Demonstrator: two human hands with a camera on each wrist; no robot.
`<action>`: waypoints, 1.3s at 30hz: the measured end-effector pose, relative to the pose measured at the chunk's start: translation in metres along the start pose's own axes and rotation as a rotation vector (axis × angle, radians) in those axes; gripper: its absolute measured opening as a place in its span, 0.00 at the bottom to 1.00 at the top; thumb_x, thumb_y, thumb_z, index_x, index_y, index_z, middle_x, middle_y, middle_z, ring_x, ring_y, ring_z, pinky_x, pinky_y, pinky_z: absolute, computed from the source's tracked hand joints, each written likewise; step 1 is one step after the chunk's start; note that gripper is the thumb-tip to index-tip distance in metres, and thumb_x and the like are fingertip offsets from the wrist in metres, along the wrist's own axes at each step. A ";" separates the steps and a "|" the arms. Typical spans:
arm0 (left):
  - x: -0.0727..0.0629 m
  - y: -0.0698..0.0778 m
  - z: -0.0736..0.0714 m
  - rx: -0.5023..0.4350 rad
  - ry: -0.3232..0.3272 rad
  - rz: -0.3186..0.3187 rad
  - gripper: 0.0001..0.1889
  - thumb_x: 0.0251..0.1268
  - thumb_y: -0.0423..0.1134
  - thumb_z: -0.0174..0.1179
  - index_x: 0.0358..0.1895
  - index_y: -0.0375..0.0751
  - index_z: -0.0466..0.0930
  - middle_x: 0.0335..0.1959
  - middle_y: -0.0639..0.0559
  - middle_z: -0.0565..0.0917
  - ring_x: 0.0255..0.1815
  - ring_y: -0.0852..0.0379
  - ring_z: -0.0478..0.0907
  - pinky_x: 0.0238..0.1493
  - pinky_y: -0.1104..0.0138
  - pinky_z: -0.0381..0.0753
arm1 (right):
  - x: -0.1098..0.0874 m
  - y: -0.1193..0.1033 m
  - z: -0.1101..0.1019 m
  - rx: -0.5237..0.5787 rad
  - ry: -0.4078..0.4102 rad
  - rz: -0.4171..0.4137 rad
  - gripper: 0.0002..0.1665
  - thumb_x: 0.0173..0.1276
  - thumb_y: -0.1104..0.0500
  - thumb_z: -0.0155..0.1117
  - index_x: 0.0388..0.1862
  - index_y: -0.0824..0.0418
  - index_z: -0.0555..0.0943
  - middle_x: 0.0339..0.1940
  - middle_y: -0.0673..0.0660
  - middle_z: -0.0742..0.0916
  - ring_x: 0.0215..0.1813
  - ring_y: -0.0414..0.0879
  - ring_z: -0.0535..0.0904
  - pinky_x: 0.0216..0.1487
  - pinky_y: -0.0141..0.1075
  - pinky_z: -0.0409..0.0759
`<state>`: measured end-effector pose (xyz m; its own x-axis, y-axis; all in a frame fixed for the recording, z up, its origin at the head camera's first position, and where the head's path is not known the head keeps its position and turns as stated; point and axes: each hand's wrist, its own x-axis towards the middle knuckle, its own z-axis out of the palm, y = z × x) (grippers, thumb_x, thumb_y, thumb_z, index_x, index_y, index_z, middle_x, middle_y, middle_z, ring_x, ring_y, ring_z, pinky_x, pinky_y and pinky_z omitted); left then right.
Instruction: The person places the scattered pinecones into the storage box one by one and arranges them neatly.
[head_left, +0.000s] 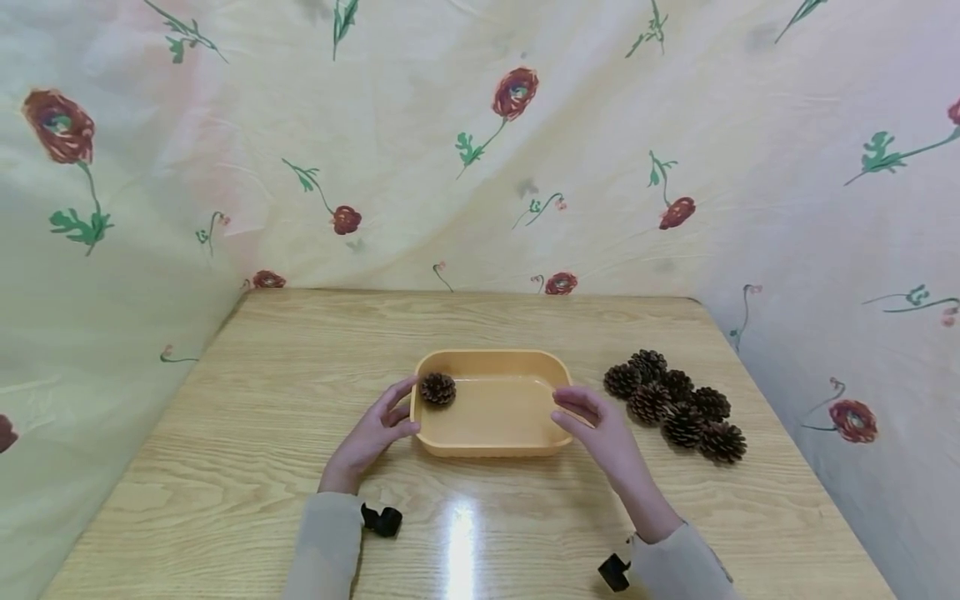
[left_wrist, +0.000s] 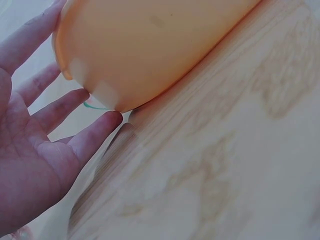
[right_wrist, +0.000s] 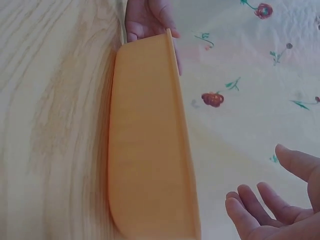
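An orange-yellow plastic tray (head_left: 495, 451) with rounded corners and raised walls stands on the table. One brown pine cone (head_left: 438, 389) lies inside it at the left end. My left hand (head_left: 372, 435) is at the tray's left end; in the left wrist view its spread, mostly straight fingers (left_wrist: 102, 131) touch the outer wall. My right hand (head_left: 600, 425) hovers by the tray's right end, holding nothing. The right wrist view shows this right hand (right_wrist: 280, 205) apart from the tray wall (right_wrist: 150, 140), its fingers loosely bent.
Several pine cones (head_left: 651, 402) sit in a cluster on the table right of the tray. The wood-grain table (head_left: 300, 350) meets a flower-printed cloth (head_left: 420, 150) at the back and both sides. Black wrist cameras (head_left: 387, 522) are strapped at the sleeves.
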<state>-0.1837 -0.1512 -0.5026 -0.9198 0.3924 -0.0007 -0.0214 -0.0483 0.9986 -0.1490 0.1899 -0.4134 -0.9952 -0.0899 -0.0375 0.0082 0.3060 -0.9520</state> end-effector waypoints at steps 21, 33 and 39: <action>0.003 -0.002 0.000 0.004 0.013 -0.027 0.40 0.64 0.31 0.61 0.76 0.51 0.52 0.79 0.43 0.48 0.73 0.35 0.59 0.65 0.59 0.71 | -0.043 0.041 -0.072 0.042 0.247 0.045 0.19 0.67 0.57 0.65 0.56 0.56 0.77 0.42 0.28 0.84 0.45 0.22 0.80 0.47 0.16 0.76; 0.002 -0.002 -0.001 -0.003 0.004 -0.005 0.41 0.63 0.33 0.63 0.77 0.47 0.51 0.79 0.40 0.47 0.71 0.32 0.61 0.62 0.62 0.72 | -0.063 0.061 -0.095 0.169 0.391 0.159 0.21 0.63 0.57 0.70 0.54 0.52 0.78 0.38 0.27 0.85 0.42 0.20 0.80 0.44 0.14 0.74; 0.000 -0.001 -0.001 0.025 0.035 -0.035 0.40 0.64 0.31 0.62 0.76 0.51 0.53 0.79 0.43 0.50 0.72 0.36 0.61 0.65 0.58 0.70 | -0.073 0.072 -0.110 0.191 0.477 0.196 0.15 0.64 0.58 0.69 0.48 0.46 0.79 0.34 0.26 0.84 0.39 0.18 0.79 0.41 0.12 0.73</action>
<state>-0.1842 -0.1518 -0.5032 -0.9319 0.3608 -0.0373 -0.0445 -0.0115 0.9989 -0.0863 0.3231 -0.4459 -0.9067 0.4044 -0.1199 0.1709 0.0923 -0.9809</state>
